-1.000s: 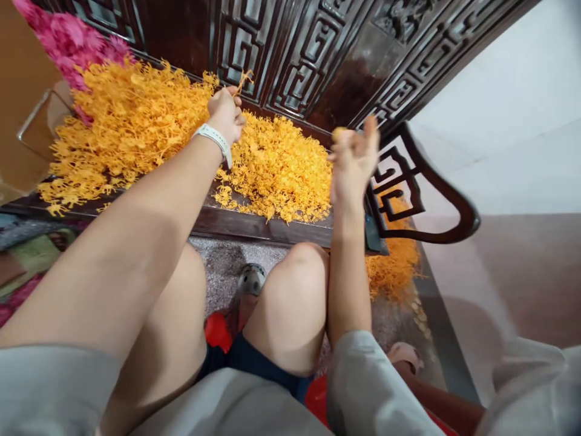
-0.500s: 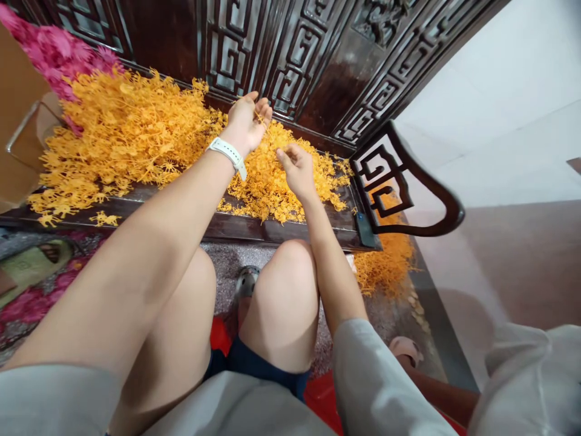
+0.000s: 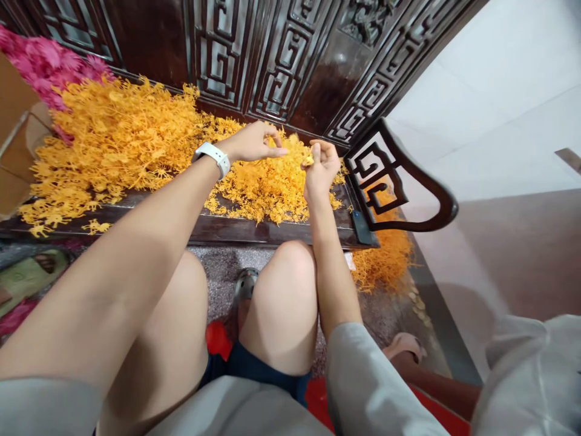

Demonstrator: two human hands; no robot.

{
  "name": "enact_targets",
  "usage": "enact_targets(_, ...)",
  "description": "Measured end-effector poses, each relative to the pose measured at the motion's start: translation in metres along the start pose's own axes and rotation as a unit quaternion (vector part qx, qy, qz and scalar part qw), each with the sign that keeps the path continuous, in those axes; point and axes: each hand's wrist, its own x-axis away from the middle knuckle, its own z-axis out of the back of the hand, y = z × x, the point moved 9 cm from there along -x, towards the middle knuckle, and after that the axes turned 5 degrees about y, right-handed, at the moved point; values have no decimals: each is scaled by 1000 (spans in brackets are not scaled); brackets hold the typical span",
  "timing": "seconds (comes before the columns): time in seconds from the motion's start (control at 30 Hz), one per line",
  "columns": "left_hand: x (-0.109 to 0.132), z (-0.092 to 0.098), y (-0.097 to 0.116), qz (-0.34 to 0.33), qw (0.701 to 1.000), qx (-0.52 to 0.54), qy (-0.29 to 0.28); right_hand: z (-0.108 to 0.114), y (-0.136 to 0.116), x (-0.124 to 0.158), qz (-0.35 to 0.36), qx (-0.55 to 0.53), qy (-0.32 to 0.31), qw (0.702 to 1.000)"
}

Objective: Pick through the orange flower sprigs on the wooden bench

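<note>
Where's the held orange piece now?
Head view, right of centre: the small orange piece is pinched in the right hand, above the orange pile on the wooden bench, the left hand close beside it.

Soft, even light fills the scene, brightest on the pale wall (image 3: 499,91) at right, with a dull sheen on the dark carved panel (image 3: 336,79), the orange pile (image 3: 127,139) crisp, straight lines bowed toward the edges and the near sleeves (image 3: 372,387) slightly blurred
</note>
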Motion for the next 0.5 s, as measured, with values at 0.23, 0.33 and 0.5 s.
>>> enact_targets(0.23,-1,21,1,-18,999,-5,29,-3,-38,3,42,68,-46,996)
enact_targets(0.33,-5,29,13,-25,997,-13,74,-5,-82,14,69,93,-40,992)
enact_targets(0.5,-4,44,11,-19,985,-49,167,-11,-171,59,133,97,-36,986)
